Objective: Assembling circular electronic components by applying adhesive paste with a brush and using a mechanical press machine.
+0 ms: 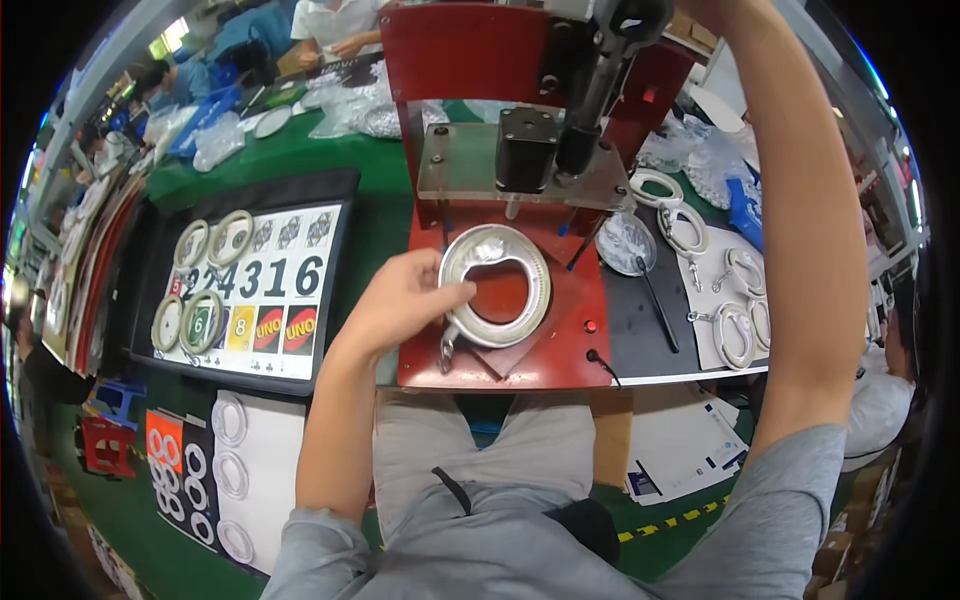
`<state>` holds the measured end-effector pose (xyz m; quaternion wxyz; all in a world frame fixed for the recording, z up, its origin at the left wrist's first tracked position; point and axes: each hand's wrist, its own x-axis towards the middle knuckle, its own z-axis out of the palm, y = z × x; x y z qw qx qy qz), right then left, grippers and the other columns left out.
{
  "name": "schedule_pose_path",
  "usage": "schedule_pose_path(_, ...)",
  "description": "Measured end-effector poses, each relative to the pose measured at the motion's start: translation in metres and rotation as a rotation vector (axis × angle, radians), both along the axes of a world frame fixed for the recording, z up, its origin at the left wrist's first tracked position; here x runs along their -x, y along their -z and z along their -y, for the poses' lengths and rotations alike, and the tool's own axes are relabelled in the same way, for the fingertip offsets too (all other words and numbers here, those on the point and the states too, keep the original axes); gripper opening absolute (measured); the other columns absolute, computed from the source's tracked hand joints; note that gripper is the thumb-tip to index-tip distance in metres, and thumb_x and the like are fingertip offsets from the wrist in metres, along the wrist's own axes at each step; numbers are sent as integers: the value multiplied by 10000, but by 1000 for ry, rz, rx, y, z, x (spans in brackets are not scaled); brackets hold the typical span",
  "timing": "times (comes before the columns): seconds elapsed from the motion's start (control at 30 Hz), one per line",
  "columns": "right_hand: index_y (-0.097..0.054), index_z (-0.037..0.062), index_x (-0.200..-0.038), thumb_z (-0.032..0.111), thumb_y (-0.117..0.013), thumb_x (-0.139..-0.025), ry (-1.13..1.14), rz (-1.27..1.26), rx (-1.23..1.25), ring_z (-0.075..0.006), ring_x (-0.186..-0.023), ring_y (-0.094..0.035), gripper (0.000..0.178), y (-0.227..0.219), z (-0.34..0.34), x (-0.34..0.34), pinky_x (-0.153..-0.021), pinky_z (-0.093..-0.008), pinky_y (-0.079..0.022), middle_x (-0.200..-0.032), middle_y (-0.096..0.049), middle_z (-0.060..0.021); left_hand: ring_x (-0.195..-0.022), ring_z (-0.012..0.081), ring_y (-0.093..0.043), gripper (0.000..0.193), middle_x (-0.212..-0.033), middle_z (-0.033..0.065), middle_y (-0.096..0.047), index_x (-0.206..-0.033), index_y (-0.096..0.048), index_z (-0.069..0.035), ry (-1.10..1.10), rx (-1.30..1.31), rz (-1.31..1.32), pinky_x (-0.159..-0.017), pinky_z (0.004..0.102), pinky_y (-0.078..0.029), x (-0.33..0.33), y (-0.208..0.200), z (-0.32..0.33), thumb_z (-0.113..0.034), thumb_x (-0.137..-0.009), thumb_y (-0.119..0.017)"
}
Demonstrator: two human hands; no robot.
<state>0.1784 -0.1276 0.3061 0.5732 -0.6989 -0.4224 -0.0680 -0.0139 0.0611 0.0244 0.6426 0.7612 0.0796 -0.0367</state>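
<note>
My left hand (pixel 405 300) is closed on the left rim of a silver ring-shaped piece (pixel 535 310), thumb on top. A short metal chain (pixel 447 352) hangs from that ring. It sits over the red base plate (pixel 560 350) of a hand press, below the press's short pin (pixel 512 208). At the top edge, my right hand (pixel 722 10) is raised near the press's dark lever arm (pixel 625 40). Its fingers are cut off by the frame, so its grip is hidden.
A black tray (pixel 345 215) with a printed sheet and several rings (pixel 193 243) lies left. More chained rings (pixel 735 335), a round dish (pixel 626 243) and a black-handled tool (pixel 660 310) are on the right. Plastic bags (pixel 375 110) and people (pixel 180 80) are beyond.
</note>
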Motion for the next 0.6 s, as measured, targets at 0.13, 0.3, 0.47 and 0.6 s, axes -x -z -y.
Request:
schedule_pose_path(0.13,-739,53,-1028,323,-636,-1049,-34,7,196,-108,-735,-606,289,8,14,-42,-700,-293,-509,-801,-674,-13,-940,78,-663,324,-1052,21,-694,-1224,-641,18,138,377,169,-788,245,-550,43,-1,16,4,-932,-781)
schedule_pose_path(0.3,-741,21,-1096,372,-609,-1050,582,552,-112,-128,-765,-639,377,30,62,2,-708,-301,-517,-865,-703,-50,-761,56,-625,355,-954,23,-693,-1130,-706,13,203,85,340,-660,231,-504,86,-10,36,-60,-830,-881)
schedule_pose_path(0.47,-732,-48,-1143,6,-655,-999,385,453,6,-93,-679,-563,172,159,111,110,-607,-215,-433,-859,-651,-40,-694,84,-595,401,-947,56,-695,-1123,-730,14,190,-26,507,-607,238,-484,107,-4,37,-91,-784,-918)
schedule_pose_path(0.6,-580,-17,-1406,149,-643,-1028,-26,-318,344,-113,-810,-602,418,236,160,152,-750,-275,-512,-987,-650,-48,-894,125,-666,442,-1074,92,-709,-1182,-694,39,223,281,403,-765,275,-538,98,23,61,-62,-812,-914)
